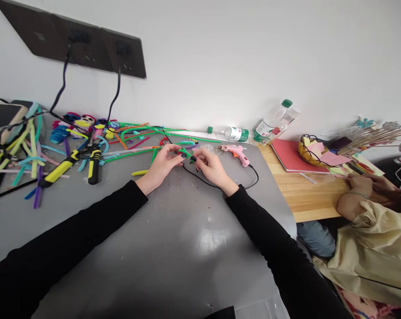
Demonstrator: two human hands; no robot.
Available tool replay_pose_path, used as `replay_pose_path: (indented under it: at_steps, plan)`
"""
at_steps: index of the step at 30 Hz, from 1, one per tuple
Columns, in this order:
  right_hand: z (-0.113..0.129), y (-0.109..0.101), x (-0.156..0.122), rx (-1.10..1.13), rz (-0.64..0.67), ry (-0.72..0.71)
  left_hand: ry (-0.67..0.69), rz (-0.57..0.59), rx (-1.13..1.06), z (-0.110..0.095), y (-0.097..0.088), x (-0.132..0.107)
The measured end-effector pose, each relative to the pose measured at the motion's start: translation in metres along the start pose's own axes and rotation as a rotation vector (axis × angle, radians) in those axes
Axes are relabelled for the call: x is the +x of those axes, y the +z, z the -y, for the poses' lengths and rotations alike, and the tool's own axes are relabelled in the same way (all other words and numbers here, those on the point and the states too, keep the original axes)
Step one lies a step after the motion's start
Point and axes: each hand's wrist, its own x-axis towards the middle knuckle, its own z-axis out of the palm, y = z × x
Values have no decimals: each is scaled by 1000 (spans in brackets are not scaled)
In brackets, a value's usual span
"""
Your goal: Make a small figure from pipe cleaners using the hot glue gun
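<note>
Green strip [184, 152] is being pinched by left fingers [170, 156], right fingers [202, 156]. Pink paper [316, 148] is being held in basket [306, 158], blurred label [237, 134] shown on lying bottle [227, 132].

Left hand [162, 165] and right hand [212, 167] pinch, 2 arms [97, 232] outstretched.

Head-worn view, forward and down.

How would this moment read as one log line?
left hand: holds green pipe cleaner | right hand: touches same piece | nearby: pink glue gun
</note>
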Motion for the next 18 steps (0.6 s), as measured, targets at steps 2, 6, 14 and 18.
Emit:
replay_pose_path:
  at_steps: [2,6,14,18]
  plan:
    - [1,0,0,14,12,-14,20,27,18,3,-1,1]
    - [-2,1,0,2,-28,1,21,81,51,6,-2,1]
    - [-10,-9,5,-13,-315,95,11,96,139,-3,2,-5]
    - [-14,-13,6,10,-344,116,10,57,137,-4,-1,-4]
